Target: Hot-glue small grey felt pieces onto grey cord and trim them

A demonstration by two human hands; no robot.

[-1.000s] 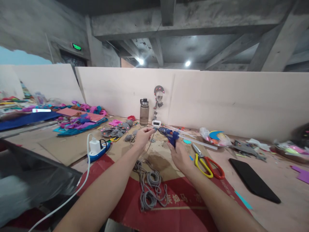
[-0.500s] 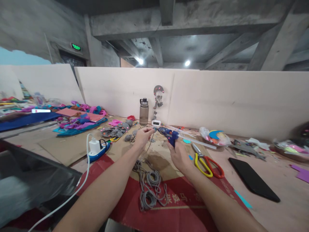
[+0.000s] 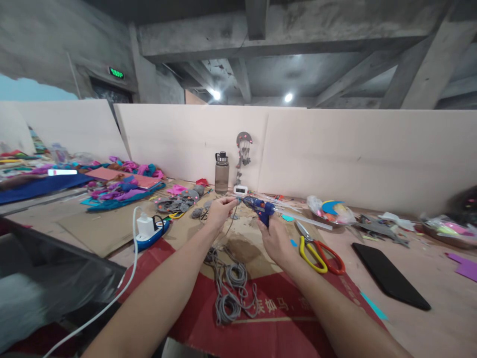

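Cord sat pinched in the left hand, glue gun gripped in the right hand. Slipping so close risked burns.

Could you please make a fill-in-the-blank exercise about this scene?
The ____ hand holds the blue glue gun.
The scissors have one red handle and one ____ handle.
The bottle stands to the ____ of the small white device.
In colour, the coiled cord is ____.

Missing words: right, yellow, left, grey.

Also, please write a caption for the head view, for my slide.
Right hand points a blue glue gun toward the left hand; coiled grey cord lies nearer.
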